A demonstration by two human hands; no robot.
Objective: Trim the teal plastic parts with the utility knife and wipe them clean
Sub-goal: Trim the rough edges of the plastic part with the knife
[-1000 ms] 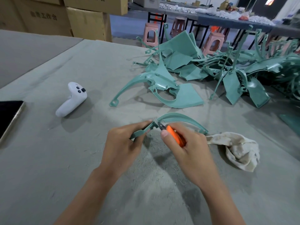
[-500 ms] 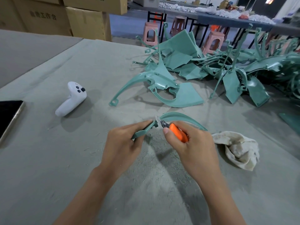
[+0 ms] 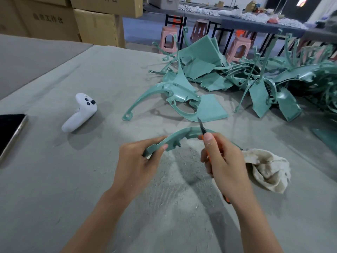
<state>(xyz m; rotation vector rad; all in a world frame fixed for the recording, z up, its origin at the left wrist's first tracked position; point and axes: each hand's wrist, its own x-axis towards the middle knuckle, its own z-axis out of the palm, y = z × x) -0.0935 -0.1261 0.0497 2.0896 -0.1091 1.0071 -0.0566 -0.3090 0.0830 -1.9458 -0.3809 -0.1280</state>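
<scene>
My left hand point(image 3: 135, 161) grips the near end of a curved teal plastic part point(image 3: 179, 136) held just above the grey table point(image 3: 54, 179). My right hand point(image 3: 222, 161) grips the orange utility knife point(image 3: 207, 154); its blade point(image 3: 201, 125) points up and away, crossing the part's upper edge. A dirty white rag point(image 3: 269, 172) lies crumpled on the table just right of my right hand. Another teal part point(image 3: 175, 99) lies on its own beyond my hands, and a big pile of teal parts point(image 3: 264, 79) fills the far right.
A white game controller point(image 3: 80, 114) lies at the left, and a dark phone or tablet point(image 3: 9, 128) at the left edge. Cardboard boxes point(image 3: 94, 24) stand behind the table; pink stools point(image 3: 169, 39) and another table are further back. Plastic shavings litter the cloth near my hands.
The teal part has been turned, so more of its inner face shows. The knife has swung from lying flat to pointing up, with the blade now further right along the part.
</scene>
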